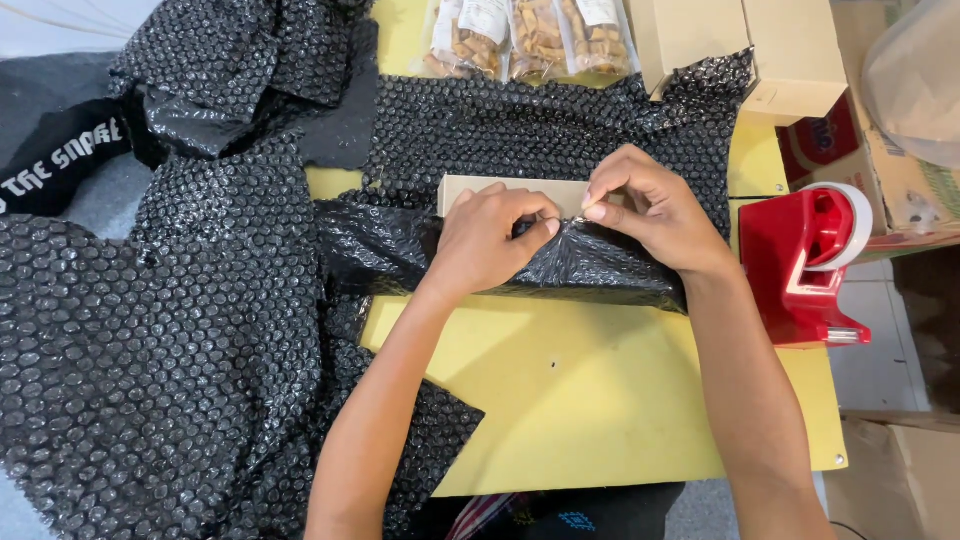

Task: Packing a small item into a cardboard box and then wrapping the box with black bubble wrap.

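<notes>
- Black bubble wrap [150, 340]: a large sheet draped over the left of the yellow counter [600, 400], with a second piece lying behind the box. It looks soft, light, limp and glossy, so it likely slips and springs open unless pinned.
- Cardboard box [510, 190]: a long, flat tan carton at counter centre, half covered by a wrap fold. It appears stiff and light; best gripped along its long edges.
- Red tape dispenser [800, 260]: hard plastic, at the right edge.
- Snack packets [530, 35]: clear pouches at the far edge.
- Left hand [490, 240]: clenched, pinching the wrap fold on the box.
- Right hand [650, 210]: fingertips pinching the same fold.
</notes>
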